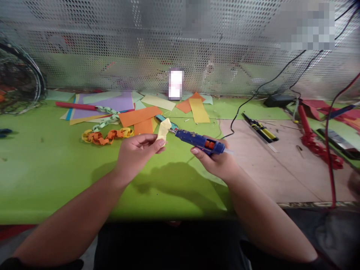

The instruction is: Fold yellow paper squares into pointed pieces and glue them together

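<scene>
- Blue hot glue gun (198, 141) sits gripped in my right hand (213, 159), its nozzle pointing left toward my other hand.
- Pale yellow folded paper (163, 130) is pinched between the thumb and fingers of my left hand (137, 152), its end just beside the nozzle.
- Green surface (42, 168) spreads beneath both hands.
- Just beyond my left hand lies an orange-and-yellow paper chain (107, 136), with a pale green paper chain (106, 119) behind it.
- Farther past my hands lie loose orange paper sheets (140, 116).
- Right of my right hand, a wooden board (267, 168) carries a yellow-and-black tool (260, 128).
- Farthest ahead stands a perforated metal panel (180, 48).
</scene>
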`<state>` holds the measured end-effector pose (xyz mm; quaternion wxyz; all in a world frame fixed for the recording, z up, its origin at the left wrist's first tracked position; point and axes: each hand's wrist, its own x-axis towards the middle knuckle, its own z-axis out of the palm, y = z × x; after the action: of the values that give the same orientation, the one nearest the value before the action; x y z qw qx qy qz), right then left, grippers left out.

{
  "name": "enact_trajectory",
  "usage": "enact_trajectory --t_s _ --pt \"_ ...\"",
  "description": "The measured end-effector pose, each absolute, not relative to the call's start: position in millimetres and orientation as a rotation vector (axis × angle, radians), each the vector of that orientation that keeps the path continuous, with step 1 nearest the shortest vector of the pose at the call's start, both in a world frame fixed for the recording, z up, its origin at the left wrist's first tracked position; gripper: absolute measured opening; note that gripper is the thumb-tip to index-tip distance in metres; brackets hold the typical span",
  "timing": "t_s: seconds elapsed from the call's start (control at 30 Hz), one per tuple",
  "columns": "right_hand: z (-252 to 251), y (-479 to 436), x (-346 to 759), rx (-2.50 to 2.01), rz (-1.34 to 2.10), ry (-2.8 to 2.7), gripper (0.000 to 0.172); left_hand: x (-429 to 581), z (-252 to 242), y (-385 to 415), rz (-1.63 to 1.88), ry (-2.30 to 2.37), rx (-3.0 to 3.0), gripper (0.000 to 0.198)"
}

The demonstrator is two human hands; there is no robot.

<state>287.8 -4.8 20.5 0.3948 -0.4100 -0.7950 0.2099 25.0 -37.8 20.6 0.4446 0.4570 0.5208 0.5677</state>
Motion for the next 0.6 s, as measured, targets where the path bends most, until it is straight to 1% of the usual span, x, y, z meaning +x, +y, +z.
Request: enact_trajectory --t_s 0.2,0.5,0.6 --pt "19.7 -2.0 289.4 -1.054 0.400 -2.006 0.034 24.7 19.6 -38.6 1.380 1.296 1.167 0.036" --pt "20.0 -1.4 289.2 -1.057 0.353 -1.997 0.033 24.0 16.0 -38.4 1.345 1.260 1.194 0.032" --pt "20.2 -1.9 289.7 -1.067 0.354 -1.999 0.034 23.9 16.2 -37.8 1.365 1.272 1.156 0.033"
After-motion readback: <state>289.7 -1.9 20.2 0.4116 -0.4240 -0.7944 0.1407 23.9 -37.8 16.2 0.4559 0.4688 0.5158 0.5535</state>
